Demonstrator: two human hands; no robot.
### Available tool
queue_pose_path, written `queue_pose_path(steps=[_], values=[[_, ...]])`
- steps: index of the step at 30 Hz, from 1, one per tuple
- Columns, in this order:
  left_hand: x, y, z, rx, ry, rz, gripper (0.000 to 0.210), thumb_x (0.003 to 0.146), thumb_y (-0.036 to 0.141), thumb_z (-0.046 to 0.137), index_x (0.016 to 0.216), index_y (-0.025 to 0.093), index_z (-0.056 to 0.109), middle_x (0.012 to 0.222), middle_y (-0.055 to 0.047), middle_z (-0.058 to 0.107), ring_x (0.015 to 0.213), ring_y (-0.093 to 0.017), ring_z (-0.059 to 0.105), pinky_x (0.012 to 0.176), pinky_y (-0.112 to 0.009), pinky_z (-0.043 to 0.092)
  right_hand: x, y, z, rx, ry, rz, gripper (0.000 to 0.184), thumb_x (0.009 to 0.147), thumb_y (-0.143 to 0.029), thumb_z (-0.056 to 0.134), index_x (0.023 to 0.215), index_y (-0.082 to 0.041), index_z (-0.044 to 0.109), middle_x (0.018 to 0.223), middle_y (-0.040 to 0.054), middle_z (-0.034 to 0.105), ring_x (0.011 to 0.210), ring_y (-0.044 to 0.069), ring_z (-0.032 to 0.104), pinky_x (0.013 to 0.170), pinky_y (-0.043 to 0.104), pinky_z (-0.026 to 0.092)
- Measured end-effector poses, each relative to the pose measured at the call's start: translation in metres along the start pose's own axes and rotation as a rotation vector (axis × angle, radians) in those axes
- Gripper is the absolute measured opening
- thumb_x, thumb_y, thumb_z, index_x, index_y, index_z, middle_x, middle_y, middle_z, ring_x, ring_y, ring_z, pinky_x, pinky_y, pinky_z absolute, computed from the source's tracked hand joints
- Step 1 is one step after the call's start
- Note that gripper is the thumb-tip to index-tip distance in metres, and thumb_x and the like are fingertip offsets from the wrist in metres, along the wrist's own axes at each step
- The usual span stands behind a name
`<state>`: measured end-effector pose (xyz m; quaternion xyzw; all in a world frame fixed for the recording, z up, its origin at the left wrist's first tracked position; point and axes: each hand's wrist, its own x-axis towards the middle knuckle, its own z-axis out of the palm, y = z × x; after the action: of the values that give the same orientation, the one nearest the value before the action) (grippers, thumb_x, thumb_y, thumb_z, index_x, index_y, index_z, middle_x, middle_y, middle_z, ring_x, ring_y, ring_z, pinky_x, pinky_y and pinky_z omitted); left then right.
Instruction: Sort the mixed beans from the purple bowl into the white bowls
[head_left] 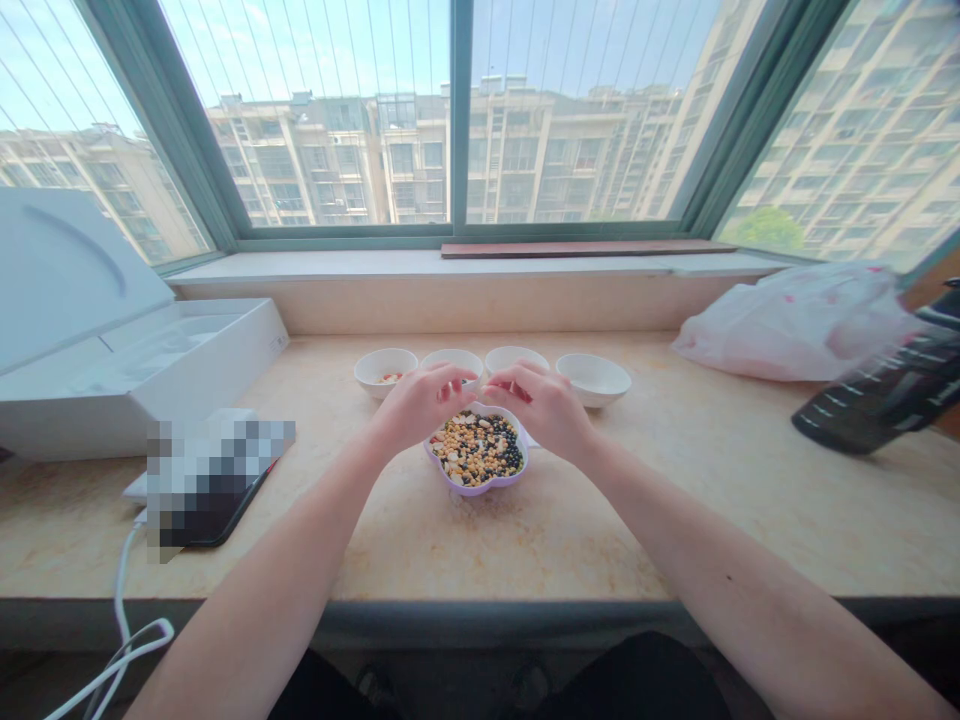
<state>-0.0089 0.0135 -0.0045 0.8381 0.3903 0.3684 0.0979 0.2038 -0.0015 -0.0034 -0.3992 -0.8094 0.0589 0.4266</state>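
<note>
A lilac flower-shaped bowl (480,490) holds a mix of black, yellow and green beans with pale flat seeds. My left hand (424,398) hovers over its far left edge, fingers bent and drawn towards the thumb. Opposite it, my right hand (541,402) is above the far right edge with its fingers curled in a pinch. Whatever the fingertips hold is too small to make out. Just beyond stands a row of white bowls. The leftmost bowl (367,372) has a few reddish and pale pieces; a neighbouring bowl (450,355) is partly hidden by my left fingers.
The rightmost white bowl (594,380) stands beside another white bowl (517,355). On the left are an open white box (217,350) and a blurred-out phone (225,490) with a white cable (124,570). A plastic bag (795,320) and dark bottle (862,400) are at right.
</note>
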Motion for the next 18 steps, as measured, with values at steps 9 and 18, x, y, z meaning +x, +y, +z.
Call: queue_pose_path(steps=[9, 18], values=[[-0.003, 0.012, 0.008, -0.054, 0.077, 0.044, 0.017, 0.094, 0.024, 0.062, 0.101, 0.019, 0.076, 0.087, -0.004, 0.076, 0.072, -0.013, 0.066, 0.071, -0.025, 0.051, -0.001, 0.001, 0.011, 0.256, 0.023, 0.139, 0.027, 0.088, -0.045, 0.068, 0.084, -0.020, 0.075, 0.078, 0.0037, 0.070, 0.067, 0.015, 0.057, 0.065, 0.029, 0.045], [-0.003, 0.012, 0.009, -0.071, 0.149, 0.028, 0.015, 0.093, 0.028, 0.065, 0.098, 0.020, 0.077, 0.086, -0.004, 0.076, 0.071, -0.013, 0.067, 0.071, -0.024, 0.052, 0.002, -0.004, 0.010, 0.508, -0.041, 0.314, 0.037, 0.080, -0.052, 0.071, 0.088, -0.017, 0.077, 0.073, 0.0041, 0.071, 0.059, 0.013, 0.054, 0.056, 0.027, 0.041]])
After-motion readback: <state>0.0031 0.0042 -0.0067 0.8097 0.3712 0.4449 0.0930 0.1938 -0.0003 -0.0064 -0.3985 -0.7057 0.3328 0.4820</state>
